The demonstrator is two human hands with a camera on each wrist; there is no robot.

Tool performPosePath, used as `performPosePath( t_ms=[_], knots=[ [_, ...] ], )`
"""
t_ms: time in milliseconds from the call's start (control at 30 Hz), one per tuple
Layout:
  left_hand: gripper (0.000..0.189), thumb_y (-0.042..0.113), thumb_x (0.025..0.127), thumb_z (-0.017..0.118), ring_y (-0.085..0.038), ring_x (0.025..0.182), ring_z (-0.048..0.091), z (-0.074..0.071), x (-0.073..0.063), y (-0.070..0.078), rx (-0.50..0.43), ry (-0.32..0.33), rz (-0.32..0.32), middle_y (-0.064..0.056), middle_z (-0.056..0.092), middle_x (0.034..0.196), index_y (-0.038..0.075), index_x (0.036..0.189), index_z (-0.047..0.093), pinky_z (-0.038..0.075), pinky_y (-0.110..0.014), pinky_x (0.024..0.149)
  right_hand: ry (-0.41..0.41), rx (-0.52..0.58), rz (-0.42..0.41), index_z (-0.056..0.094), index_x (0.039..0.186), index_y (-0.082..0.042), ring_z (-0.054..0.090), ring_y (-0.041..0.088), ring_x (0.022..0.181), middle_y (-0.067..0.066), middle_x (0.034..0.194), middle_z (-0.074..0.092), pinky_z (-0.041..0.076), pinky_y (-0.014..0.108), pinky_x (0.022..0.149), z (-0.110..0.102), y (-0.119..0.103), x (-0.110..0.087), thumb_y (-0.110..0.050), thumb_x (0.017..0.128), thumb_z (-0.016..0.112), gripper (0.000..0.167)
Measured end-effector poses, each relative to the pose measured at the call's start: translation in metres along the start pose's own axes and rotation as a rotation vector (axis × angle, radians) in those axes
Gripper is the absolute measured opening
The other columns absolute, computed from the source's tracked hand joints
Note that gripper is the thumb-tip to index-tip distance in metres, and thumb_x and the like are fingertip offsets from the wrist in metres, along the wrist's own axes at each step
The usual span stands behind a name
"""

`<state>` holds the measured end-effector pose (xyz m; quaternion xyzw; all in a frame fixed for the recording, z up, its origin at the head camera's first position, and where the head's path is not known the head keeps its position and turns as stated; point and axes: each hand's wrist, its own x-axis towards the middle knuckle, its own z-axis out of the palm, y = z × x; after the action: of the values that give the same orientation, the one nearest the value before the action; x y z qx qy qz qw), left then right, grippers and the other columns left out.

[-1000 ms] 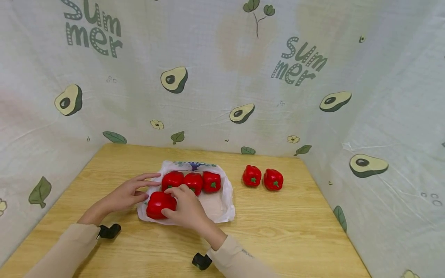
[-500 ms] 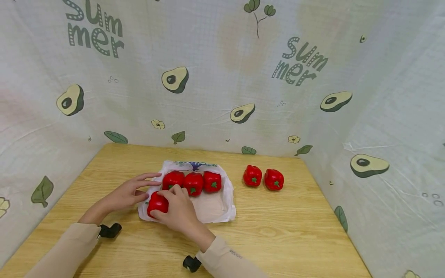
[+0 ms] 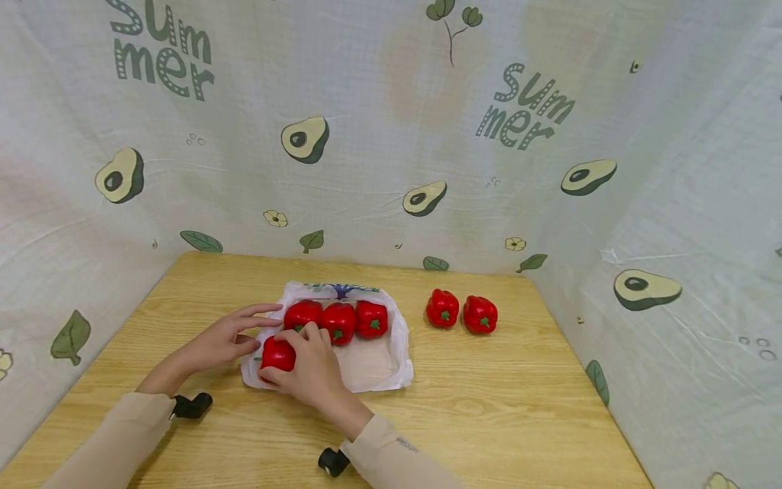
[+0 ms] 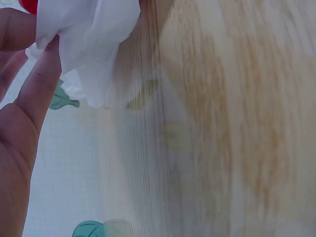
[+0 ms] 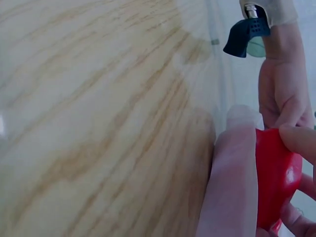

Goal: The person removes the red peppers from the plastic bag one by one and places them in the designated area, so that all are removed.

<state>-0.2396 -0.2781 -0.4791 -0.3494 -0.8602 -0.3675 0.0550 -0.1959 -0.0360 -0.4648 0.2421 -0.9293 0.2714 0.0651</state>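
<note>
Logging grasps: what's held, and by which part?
The right hand grips the front red pepper by its near and far sides; the left hand pinches the white lining by its left edge.

Your pale wood-grain table carries a white-lined tray, a red pepper and a second pepper.
You have the tray a little left of the middle, its crumpled lining draped over the rim; to its right, well apart, the two loose peppers lie just beside each other, green stems toward your near side.
</note>
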Motion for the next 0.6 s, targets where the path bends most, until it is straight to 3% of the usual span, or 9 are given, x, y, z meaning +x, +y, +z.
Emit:
performPosePath(
  t_ms=[233,467,600],
  knots=[
    [0.053,-0.013,0.09,0.071,-0.038,0.139,0.047,-0.001,0.0,0.001,0.005,0.003,0.006,-0.019,0.051,0.157,0.007,0.139,0.07,0.057,-0.024,0.09,-0.076,-0.035,-0.066,0.072,0.135,-0.036,0.047,0.01,0.106,-0.008,0.118,0.061,0.047,0.018,0.081,-0.015,0.011,0.001,-0.048,0.089,0.083,0.05],
    [0.049,-0.011,0.092,0.072,-0.012,0.143,0.045,-0.001,0.0,0.003,-0.036,0.016,0.043,-0.022,0.052,0.154,0.005,0.138,0.07,0.058,-0.026,0.087,-0.162,-0.037,-0.122,0.07,0.139,-0.039,0.048,0.011,0.108,-0.009,0.125,0.062,0.046,0.019,0.085,-0.03,0.024,0.0,-0.038,0.091,0.079,0.049],
    [0.048,-0.011,0.092,0.072,-0.024,0.142,0.047,-0.001,0.0,0.003,-0.032,0.009,0.027,-0.022,0.051,0.155,0.005,0.138,0.07,0.059,-0.027,0.088,-0.204,-0.026,-0.125,0.068,0.141,-0.04,0.05,0.013,0.112,-0.009,0.13,0.061,0.051,0.023,0.088,-0.034,0.029,0.0,-0.034,0.091,0.079,0.052]
  ],
)
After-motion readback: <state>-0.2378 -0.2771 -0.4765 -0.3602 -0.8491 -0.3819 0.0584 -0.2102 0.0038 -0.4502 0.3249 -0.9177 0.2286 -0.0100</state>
